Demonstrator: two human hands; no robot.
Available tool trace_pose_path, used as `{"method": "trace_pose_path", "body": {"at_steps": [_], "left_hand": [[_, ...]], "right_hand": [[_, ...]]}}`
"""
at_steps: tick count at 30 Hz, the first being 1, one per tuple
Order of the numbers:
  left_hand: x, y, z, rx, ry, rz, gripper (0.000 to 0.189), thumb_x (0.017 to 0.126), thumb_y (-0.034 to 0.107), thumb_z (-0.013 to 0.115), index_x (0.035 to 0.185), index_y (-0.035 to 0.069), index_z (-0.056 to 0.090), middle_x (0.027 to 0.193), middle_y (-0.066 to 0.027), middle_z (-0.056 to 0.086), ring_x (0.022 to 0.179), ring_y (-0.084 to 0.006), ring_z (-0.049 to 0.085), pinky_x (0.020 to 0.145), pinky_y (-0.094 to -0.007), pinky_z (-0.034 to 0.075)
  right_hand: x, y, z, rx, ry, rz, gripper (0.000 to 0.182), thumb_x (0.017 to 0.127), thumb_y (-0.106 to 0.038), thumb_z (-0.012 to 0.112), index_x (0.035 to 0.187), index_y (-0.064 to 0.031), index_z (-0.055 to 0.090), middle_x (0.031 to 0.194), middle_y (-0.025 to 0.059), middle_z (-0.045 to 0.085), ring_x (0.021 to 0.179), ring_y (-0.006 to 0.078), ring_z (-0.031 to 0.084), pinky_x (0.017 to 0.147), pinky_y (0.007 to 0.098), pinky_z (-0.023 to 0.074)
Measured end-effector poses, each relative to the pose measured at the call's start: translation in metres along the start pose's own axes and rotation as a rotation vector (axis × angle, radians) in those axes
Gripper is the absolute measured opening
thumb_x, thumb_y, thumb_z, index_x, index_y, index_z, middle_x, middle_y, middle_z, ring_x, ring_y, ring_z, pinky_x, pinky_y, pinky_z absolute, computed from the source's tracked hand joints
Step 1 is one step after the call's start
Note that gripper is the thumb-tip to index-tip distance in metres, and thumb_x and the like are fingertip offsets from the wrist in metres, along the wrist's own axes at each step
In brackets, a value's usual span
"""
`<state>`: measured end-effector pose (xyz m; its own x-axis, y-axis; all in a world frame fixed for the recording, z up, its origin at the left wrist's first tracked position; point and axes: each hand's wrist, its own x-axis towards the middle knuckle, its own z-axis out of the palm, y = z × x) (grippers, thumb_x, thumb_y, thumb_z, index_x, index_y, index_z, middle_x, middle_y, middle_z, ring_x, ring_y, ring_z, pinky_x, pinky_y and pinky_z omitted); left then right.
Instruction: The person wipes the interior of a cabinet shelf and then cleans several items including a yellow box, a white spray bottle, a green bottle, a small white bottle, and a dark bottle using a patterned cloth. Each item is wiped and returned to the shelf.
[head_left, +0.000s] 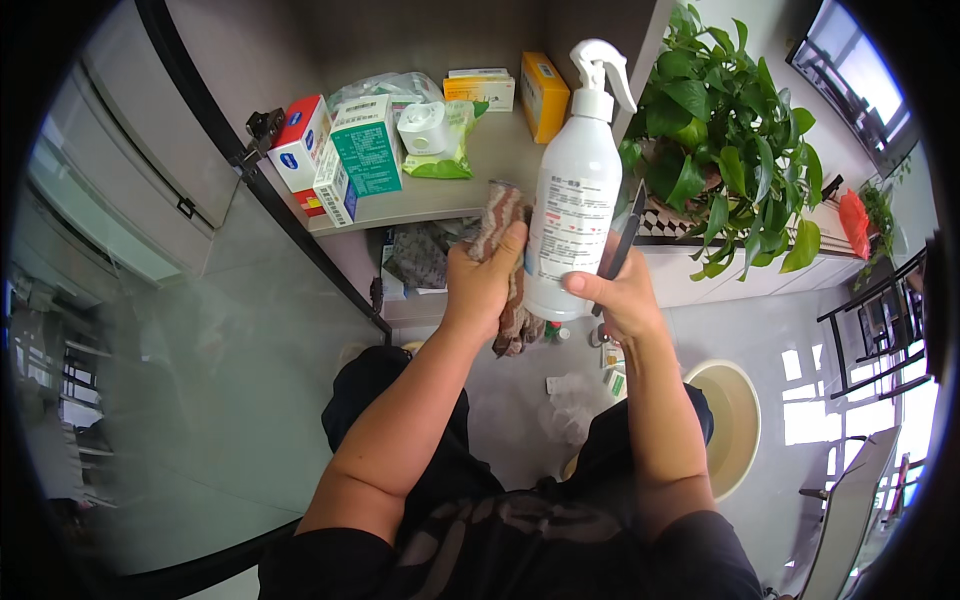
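Observation:
A white plastic spray bottle (574, 187) stands nearly upright in front of me, its printed side towards me. My right hand (619, 289) grips its lower part, thumb across the front; a thin dark flat-handled tool (626, 251) is also held between that hand and the bottle. My left hand (487, 281) is closed on a brown striped cloth (499, 221), which lies against the bottle's left side. Beyond, on a cabinet shelf (450, 202), are a green medicine box (367, 150), a red and white box (304, 142), a green wipes pack (442, 165) with a small white device (424, 129) on it, and an orange box (544, 97).
The open glass door's dark frame (277, 232) stands left of the shelf. A leafy potted plant (720, 142) is at the right. On the floor are a cream basin (750, 450), a crumpled plastic bag (566, 412) and small boxes (615, 379) between and beside my legs.

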<state>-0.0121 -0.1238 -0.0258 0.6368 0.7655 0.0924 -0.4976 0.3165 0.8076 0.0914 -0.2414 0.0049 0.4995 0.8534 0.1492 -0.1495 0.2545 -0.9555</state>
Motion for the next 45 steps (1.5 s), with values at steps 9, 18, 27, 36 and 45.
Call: {"method": "trace_pose_path", "body": {"at_steps": [9, 18, 27, 36, 45], "left_hand": [[0.048, 0.016, -0.044, -0.406, 0.449, -0.052, 0.035, 0.090, 0.027, 0.053, 0.117, 0.005, 0.049, 0.110, -0.0077, 0.058, 0.097, -0.0231, 0.059, 0.081, -0.0400, 0.049], [0.047, 0.001, -0.034, -0.329, 0.338, -0.194, 0.031, 0.086, 0.028, 0.058, 0.106, 0.004, 0.056, 0.098, -0.0091, 0.063, 0.084, -0.0239, 0.063, 0.073, -0.0422, 0.052], [0.048, -0.014, -0.030, -0.460, 0.316, -0.306, 0.034, 0.086, 0.023, 0.061, 0.113, 0.005, 0.053, 0.104, -0.0071, 0.060, 0.091, -0.0203, 0.060, 0.079, -0.0372, 0.049], [0.038, 0.012, -0.033, -0.464, 0.308, -0.249, 0.030, 0.086, 0.026, 0.059, 0.108, 0.005, 0.053, 0.097, -0.0065, 0.059, 0.084, -0.0221, 0.061, 0.073, -0.0390, 0.051], [0.029, 0.030, -0.028, -0.414, 0.302, -0.229, 0.036, 0.089, 0.031, 0.055, 0.115, 0.006, 0.051, 0.107, -0.0086, 0.058, 0.095, -0.0234, 0.059, 0.082, -0.0417, 0.049]], "right_hand": [[0.083, 0.029, 0.019, -0.741, 0.444, -0.300, 0.073, 0.057, -0.023, 0.079, 0.118, 0.0015, 0.048, 0.102, 0.0173, 0.062, 0.091, 0.0249, 0.062, 0.082, 0.0332, 0.0478], [0.120, 0.042, 0.019, -0.886, 0.710, -0.230, 0.079, 0.061, -0.027, 0.080, 0.124, 0.0012, 0.043, 0.104, 0.0187, 0.062, 0.095, 0.0309, 0.061, 0.083, 0.0373, 0.0468], [0.096, 0.068, 0.035, -0.973, 0.697, -0.690, 0.054, 0.070, -0.012, 0.074, 0.118, -0.0041, 0.049, 0.098, 0.0132, 0.056, 0.078, 0.0255, 0.055, 0.066, 0.0324, 0.0464], [0.107, 0.079, 0.003, -0.932, 0.449, -0.414, 0.024, 0.082, -0.018, 0.061, 0.104, -0.0076, 0.062, 0.081, 0.0175, 0.064, 0.074, 0.0324, 0.062, 0.067, 0.0369, 0.0479], [0.126, 0.084, -0.022, -0.904, 0.618, -0.254, 0.042, 0.087, -0.019, 0.054, 0.124, -0.0020, 0.046, 0.096, 0.0173, 0.064, 0.074, 0.0317, 0.063, 0.067, 0.0386, 0.0487]]}}
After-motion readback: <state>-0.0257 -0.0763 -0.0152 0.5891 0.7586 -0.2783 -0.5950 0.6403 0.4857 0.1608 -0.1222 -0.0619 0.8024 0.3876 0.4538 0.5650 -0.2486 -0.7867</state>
